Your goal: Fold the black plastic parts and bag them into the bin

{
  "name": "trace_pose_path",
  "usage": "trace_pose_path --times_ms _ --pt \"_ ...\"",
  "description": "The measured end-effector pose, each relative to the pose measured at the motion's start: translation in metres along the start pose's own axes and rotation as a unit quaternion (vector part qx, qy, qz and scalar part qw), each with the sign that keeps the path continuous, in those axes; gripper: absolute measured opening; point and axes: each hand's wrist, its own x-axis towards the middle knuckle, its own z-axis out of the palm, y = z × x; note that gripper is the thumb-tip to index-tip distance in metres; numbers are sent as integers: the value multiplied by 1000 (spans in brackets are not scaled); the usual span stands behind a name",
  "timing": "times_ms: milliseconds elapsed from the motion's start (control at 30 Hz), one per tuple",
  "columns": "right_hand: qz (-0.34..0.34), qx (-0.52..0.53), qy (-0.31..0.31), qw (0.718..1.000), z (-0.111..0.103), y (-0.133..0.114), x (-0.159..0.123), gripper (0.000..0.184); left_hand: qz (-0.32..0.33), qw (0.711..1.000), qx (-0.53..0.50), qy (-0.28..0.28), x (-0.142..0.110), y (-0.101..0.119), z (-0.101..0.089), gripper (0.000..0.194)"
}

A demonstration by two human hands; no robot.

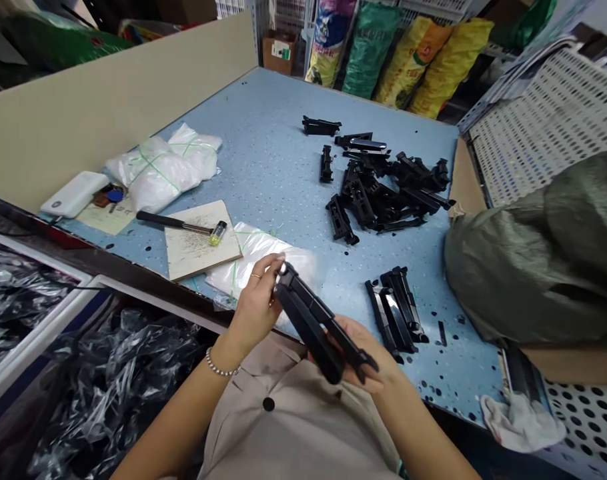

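Note:
Above the table's front edge, in front of my body, I hold a long black hinged part (316, 320) that looks like a stapler. Its two bars join at the upper left end and spread apart toward the lower right. My left hand (257, 303) is closed on the upper end, with fingertips around the joint. From behind and below, my right hand (358, 340) grips the lower end; some of its fingers are hidden by the part. To the right lies a small group of similar black parts (394, 310), some with shiny metal strips. Farther back is a loose pile of black parts (371, 190).
A hammer (178, 223) rests on a square board (198, 257) at left. Wrapped white plastic packets (166, 163) lie near a white box (76, 193). A dark green sack (533, 253) and perforated crate (573, 107) stand at right. Black scraps dot the table.

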Motion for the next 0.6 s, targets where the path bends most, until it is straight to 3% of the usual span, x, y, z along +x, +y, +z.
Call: trace_pose_path --times_ms 133,267,333,467,600 --pt "54 104 -19 993 -5 9 14 43 88 995 -10 -40 -10 14 7 74" --pt "-9 87 -9 996 -8 11 28 55 154 980 -59 -116 -23 19 8 74" --pt "-12 96 -36 995 -8 14 29 56 129 982 -80 -109 -25 13 4 72" --pt "69 133 -130 980 -4 21 29 38 54 994 -73 -56 -29 1 -3 76" --pt "48 101 -116 987 5 18 36 39 94 995 -31 -33 -37 9 -1 81"
